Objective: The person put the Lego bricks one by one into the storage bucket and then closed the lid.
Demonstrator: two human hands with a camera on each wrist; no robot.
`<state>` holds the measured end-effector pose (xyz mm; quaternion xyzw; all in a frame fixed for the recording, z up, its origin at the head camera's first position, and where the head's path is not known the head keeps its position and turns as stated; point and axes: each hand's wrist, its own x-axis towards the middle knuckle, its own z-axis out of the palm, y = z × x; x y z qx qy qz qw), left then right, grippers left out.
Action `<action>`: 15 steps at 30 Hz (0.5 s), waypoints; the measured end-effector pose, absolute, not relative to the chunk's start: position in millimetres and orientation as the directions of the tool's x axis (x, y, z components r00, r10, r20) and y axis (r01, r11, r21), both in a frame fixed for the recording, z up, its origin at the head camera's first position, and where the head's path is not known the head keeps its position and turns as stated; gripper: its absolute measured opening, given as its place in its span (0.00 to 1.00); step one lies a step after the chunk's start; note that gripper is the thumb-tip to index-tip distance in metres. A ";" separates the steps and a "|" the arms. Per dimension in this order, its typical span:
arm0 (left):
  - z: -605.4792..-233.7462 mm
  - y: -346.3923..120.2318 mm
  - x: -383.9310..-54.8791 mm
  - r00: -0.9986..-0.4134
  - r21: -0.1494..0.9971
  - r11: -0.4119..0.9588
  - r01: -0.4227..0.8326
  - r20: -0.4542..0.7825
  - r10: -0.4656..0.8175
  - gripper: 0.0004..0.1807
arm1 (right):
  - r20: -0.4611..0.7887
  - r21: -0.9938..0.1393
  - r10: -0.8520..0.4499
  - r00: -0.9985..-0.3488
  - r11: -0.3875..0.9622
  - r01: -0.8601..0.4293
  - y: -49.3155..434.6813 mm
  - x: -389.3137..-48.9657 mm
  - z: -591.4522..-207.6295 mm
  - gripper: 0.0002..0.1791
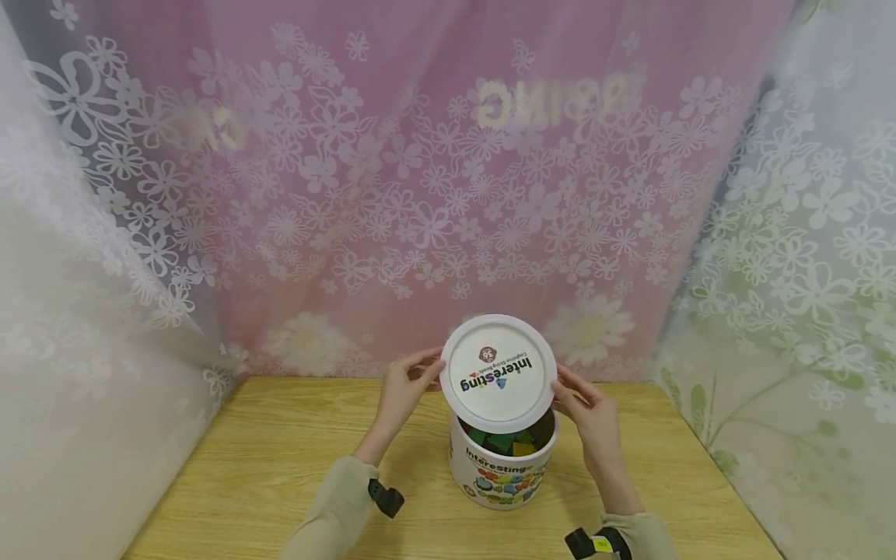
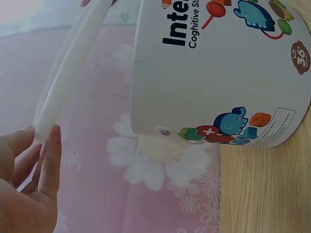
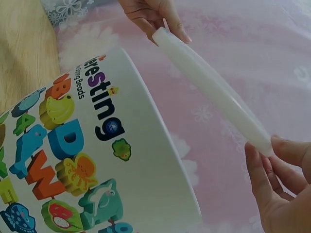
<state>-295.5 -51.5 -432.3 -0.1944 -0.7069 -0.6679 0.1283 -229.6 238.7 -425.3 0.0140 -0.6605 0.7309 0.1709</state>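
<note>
A round white lid [image 1: 498,373], printed "Interesting", is tilted above a white tub [image 1: 497,474] that stands on the table. My left hand [image 1: 404,389] pinches the lid's rim on the left, thumb on one side and fingers on the other. On the opposite rim my right hand [image 1: 588,408] pinches the lid the same way. Both wrist views show a gap between the lid [image 3: 218,92] and the tub's edge. Green and yellow pieces [image 1: 511,443] show inside the tub below the lid; the rest of its contents is hidden.
The wooden table [image 1: 280,474] extends on both sides of the tub. Behind it hangs a pink flowered curtain [image 1: 392,233], with pale flowered curtains at the left and right [image 1: 812,295]. Each forearm wears a black wrist camera.
</note>
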 end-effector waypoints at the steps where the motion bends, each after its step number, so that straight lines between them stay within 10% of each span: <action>1: -432.3 -51.8 -295.2 -0.895 0.899 0.032 0.437 0.431 0.113 0.19 | 0.241 -0.963 0.220 -0.945 -0.065 -0.261 239.6 -229.4 -425.8 0.27; 15: -440.8 -52.5 -290.9 -0.931 0.942 0.054 0.332 0.318 0.178 0.18 | 0.161 -0.987 0.113 -0.980 0.042 -0.158 248.6 -228.3 -436.2 0.28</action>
